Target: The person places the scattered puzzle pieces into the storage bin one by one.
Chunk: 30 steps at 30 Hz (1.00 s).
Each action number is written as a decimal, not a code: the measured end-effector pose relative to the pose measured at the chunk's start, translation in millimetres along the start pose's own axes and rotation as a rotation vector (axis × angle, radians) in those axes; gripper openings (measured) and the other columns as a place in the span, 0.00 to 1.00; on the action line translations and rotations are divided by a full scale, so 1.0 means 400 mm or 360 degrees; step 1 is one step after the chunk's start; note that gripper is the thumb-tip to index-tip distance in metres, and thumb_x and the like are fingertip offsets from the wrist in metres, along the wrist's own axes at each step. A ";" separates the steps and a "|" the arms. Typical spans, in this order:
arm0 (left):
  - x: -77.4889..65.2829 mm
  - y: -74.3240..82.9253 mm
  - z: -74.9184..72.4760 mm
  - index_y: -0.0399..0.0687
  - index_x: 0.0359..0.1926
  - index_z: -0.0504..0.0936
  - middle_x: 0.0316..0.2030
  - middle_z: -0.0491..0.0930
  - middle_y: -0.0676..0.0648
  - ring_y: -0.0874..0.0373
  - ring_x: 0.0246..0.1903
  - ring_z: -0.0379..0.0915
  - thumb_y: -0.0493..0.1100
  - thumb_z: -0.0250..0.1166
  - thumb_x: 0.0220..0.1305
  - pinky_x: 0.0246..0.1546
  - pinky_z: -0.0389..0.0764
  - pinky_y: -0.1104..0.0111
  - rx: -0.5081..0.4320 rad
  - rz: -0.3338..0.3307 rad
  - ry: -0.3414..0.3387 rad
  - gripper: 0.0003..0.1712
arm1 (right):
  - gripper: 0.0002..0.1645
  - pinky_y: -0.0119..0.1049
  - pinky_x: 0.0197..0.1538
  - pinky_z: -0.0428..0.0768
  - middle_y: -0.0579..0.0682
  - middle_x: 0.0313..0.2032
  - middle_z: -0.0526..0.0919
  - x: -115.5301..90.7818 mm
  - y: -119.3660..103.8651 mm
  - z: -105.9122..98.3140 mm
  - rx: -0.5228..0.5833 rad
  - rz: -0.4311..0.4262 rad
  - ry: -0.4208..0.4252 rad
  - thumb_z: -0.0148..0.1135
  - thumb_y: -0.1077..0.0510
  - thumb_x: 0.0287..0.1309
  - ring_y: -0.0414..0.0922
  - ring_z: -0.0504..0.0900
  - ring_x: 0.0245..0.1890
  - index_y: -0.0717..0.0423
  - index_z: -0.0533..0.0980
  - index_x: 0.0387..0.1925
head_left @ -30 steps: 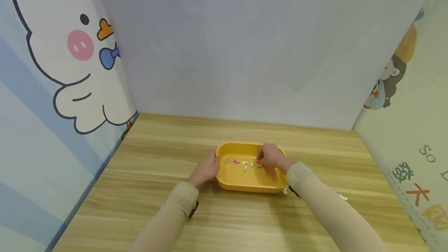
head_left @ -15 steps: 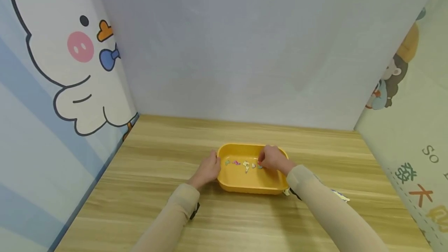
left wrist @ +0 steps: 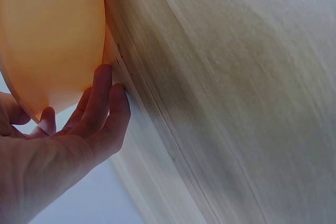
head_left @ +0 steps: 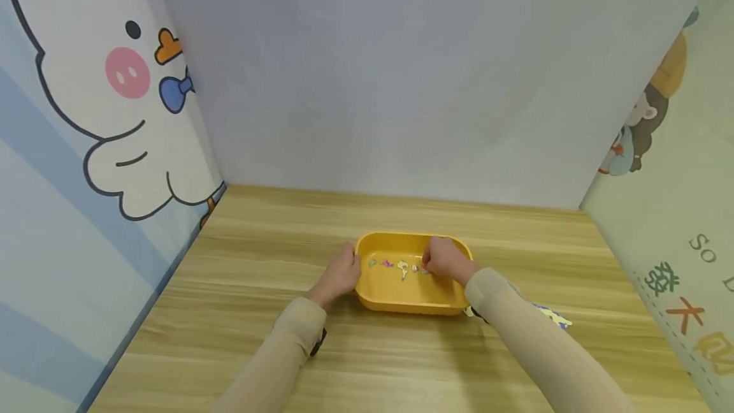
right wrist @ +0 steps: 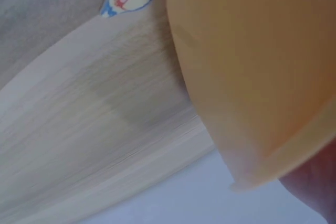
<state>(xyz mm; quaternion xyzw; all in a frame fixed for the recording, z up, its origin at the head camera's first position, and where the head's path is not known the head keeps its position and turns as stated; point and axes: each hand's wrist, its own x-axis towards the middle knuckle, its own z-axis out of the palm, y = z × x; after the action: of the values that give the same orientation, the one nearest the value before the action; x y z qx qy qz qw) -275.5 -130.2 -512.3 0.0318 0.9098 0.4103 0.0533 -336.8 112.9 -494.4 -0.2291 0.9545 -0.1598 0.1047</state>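
Observation:
A yellow plastic tray (head_left: pixel 410 306) stands on the table. My left hand (head_left: pixel 338 278) grips its left end; in the left wrist view the fingers (left wrist: pixel 97 100) lie against the outer wall, the thumb at the rim. My right hand (head_left: pixel 449 259) is inside the tray at the right, fingers curled down, pinching a small red piece, mostly hidden. A row of small flat pieces lies to its left: a white one (head_left: pixel 415 268), a cream one (head_left: pixel 403 269), a pink one (head_left: pixel 387 264) and a green one (head_left: pixel 372 262). In the right wrist view the tray's wall hides most of the right hand.
A cream and blue flat cutout (head_left: pixel 553 316) lies on the wood-grain table (head_left: pixel 275 234) beyond the right forearm. Another cream piece (head_left: pixel 469 311) sticks out at the tray's front right corner. Printed cloths enclose the table at the back and sides.
The right hand's fingers have shifted slightly over the red piece, which shows less now. The left hand keeps its grip on the tray. The head view has shifted a little.

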 end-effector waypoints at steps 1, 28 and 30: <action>0.000 0.002 0.000 0.39 0.47 0.65 0.27 0.72 0.44 0.53 0.25 0.71 0.40 0.41 0.75 0.26 0.74 0.64 0.0007 0.0001 0.0002 0.10 | 0.03 0.37 0.34 0.78 0.51 0.26 0.83 -0.002 0.001 -0.001 -0.0007 0.0004 0.0006 0.66 0.69 0.49 0.45 0.77 0.28 0.62 0.84 0.26; -0.007 0.008 0.010 0.39 0.48 0.64 0.29 0.72 0.42 0.52 0.26 0.72 0.41 0.41 0.75 0.26 0.75 0.64 -0.0073 -0.0045 -0.0009 0.10 | 0.13 0.46 0.47 0.77 0.59 0.41 0.83 -0.083 0.008 -0.090 0.0051 0.0073 0.0122 0.63 0.68 0.55 0.56 0.79 0.46 0.68 0.81 0.44; -0.006 0.010 0.008 0.39 0.48 0.64 0.28 0.72 0.42 0.52 0.25 0.72 0.41 0.41 0.75 0.25 0.75 0.64 -0.0063 -0.0040 -0.0005 0.10 | 0.13 0.45 0.46 0.78 0.58 0.40 0.82 -0.092 0.017 -0.096 0.0039 0.0062 0.0148 0.63 0.68 0.55 0.55 0.80 0.44 0.67 0.81 0.43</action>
<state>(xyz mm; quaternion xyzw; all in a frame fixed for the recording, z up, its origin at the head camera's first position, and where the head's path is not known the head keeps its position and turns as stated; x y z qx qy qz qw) -272.8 -125.3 -511.4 0.0200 0.9018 0.4274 0.0603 -317.8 145.9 -456.5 -0.2016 0.9605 -0.1799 0.0660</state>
